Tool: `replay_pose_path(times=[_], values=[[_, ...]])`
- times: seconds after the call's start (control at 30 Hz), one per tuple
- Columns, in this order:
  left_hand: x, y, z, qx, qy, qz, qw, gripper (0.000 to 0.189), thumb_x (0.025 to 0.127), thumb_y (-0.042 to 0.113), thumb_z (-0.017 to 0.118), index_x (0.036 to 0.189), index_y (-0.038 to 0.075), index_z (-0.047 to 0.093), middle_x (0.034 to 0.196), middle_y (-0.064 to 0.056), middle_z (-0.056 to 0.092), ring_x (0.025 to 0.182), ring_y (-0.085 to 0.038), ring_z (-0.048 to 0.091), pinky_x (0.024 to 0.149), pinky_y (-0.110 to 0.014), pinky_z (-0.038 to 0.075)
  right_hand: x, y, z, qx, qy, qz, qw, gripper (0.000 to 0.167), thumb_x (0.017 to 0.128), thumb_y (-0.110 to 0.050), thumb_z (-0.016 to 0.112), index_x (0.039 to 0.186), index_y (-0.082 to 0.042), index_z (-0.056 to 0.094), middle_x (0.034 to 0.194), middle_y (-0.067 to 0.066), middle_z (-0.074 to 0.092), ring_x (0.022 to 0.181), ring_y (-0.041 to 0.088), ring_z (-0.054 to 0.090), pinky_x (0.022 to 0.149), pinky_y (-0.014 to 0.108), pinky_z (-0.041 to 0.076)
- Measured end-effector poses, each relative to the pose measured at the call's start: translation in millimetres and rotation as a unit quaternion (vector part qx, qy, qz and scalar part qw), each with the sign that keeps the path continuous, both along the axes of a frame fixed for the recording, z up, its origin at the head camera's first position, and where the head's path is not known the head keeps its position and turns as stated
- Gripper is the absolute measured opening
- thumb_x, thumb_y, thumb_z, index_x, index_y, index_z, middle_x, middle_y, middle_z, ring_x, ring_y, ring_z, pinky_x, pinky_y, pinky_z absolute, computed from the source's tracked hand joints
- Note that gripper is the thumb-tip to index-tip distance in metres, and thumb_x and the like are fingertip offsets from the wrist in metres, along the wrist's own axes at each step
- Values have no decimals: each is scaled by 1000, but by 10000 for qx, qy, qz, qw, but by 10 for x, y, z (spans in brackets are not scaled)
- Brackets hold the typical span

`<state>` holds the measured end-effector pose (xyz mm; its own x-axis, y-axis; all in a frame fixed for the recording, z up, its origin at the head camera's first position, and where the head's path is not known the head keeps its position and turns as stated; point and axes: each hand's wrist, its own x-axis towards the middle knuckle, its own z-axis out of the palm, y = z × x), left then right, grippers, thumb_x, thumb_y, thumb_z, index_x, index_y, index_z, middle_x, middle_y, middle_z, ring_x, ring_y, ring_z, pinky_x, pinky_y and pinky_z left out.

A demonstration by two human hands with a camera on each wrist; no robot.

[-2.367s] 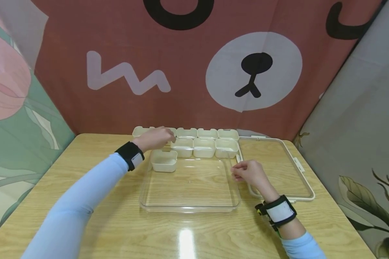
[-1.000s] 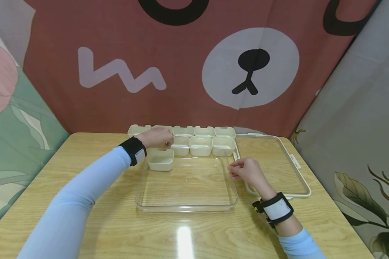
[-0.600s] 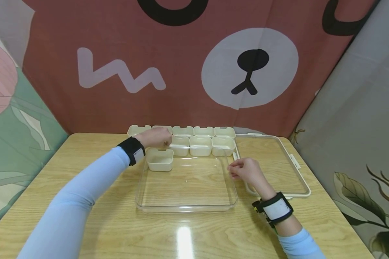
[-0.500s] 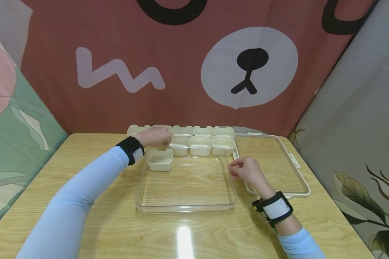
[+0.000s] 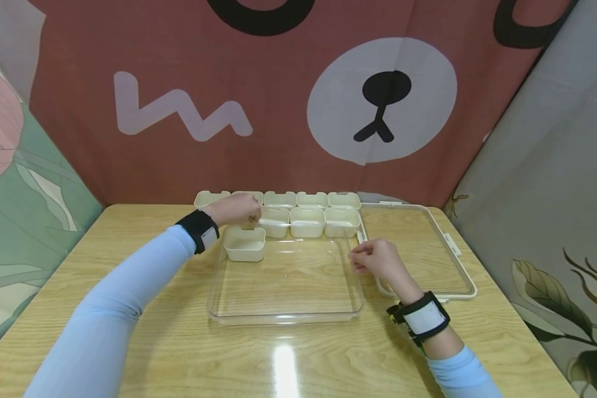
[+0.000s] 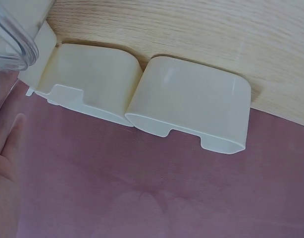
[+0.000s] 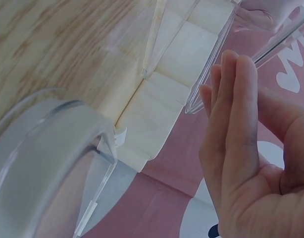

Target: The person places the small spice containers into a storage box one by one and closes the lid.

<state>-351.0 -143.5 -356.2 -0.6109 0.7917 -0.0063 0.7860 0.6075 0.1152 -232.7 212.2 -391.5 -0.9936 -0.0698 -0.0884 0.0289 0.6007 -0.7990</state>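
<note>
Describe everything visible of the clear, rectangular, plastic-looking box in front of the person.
The clear rectangular box looks like smooth, colourless plastic, shallow, with low walls and rounded corners; the wood grain of the pale wooden table shows through its floor. It sits open side up, longer side toward the person. One cream, rounded-rectangular cup stands in its far left corner. The right hand's fingertips are at its right rim; whether the left hand touches its far side is unclear.
</note>
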Motion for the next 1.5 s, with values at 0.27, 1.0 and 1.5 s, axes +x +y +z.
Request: replay_pose_path(times=[0.27,1.0,1.5], values=[[-26,-69,-28,162,148,-214,9995,14,80,0,71,86,11,75,77,2,67,70,-10,53,69,-25,50,-4,-4,-4,139,-6,6,9999,17,88,-13,66,94,3,71,77,12,71,63,15,68,65,37,58],[19,-76,64,473,712,-691,9939,11,79,-4,71,79,7,72,67,-1,57,64,-10,40,60,-23,36,-5,-9,23,207,-109,2,9997,18,89,-13,65,95,3,69,79,13,71,64,15,68,67,37,58],[62,-78,230,525,591,-644,9948,14,77,-5,72,86,6,75,81,-4,70,74,-14,61,73,-31,55,-8,-7,27,147,-143,-1,9998,17,89,-13,65,95,3,70,78,12,71,64,15,68,67,38,58]])
